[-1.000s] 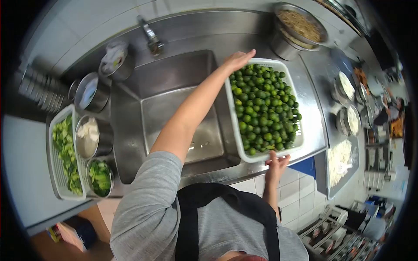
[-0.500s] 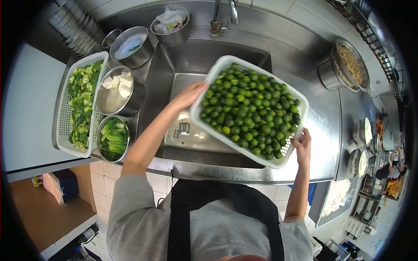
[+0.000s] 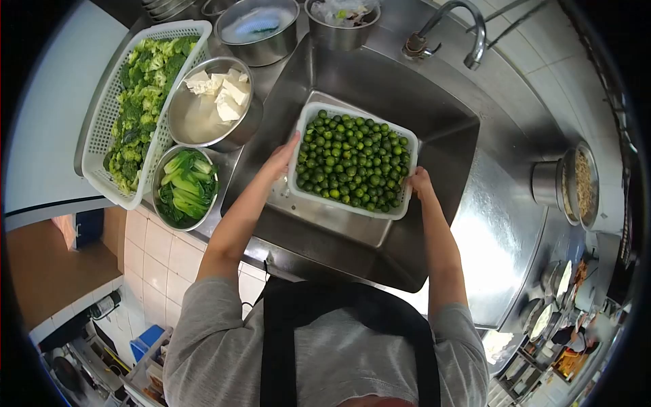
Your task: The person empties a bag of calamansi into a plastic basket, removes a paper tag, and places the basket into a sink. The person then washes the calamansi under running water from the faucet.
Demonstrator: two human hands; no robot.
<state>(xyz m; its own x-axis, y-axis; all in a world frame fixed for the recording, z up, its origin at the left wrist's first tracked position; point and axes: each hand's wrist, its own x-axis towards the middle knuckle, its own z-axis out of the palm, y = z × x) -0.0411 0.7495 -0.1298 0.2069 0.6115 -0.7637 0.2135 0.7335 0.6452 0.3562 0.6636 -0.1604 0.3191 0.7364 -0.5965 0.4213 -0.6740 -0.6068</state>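
A white plastic basket [image 3: 296, 182], full of small green limes [image 3: 352, 163], is down inside the steel sink [image 3: 325, 247]. My left hand [image 3: 281, 159] grips its left side, fingers closed at the rim. At the right end, my right hand [image 3: 420, 182] holds the basket's edge with the fingers curled around it. The basket sits nearly level, turned slightly clockwise. Whether its underside rests on the sink floor is hidden.
Left of the sink stand a white basket of broccoli [image 3: 142, 112], a bowl of tofu [image 3: 227, 95] and a bowl of leafy greens [image 3: 186, 186]. Behind are a soapy-looking pot [image 3: 258, 27], a bowl with a plastic bag [image 3: 344, 15] and the faucet [image 3: 468, 34]. Pots [image 3: 576, 183] stand at right.
The basket of limes has gone from above the sink's right edge down and left into the sink, both hands still on it. My view has turned toward the left.
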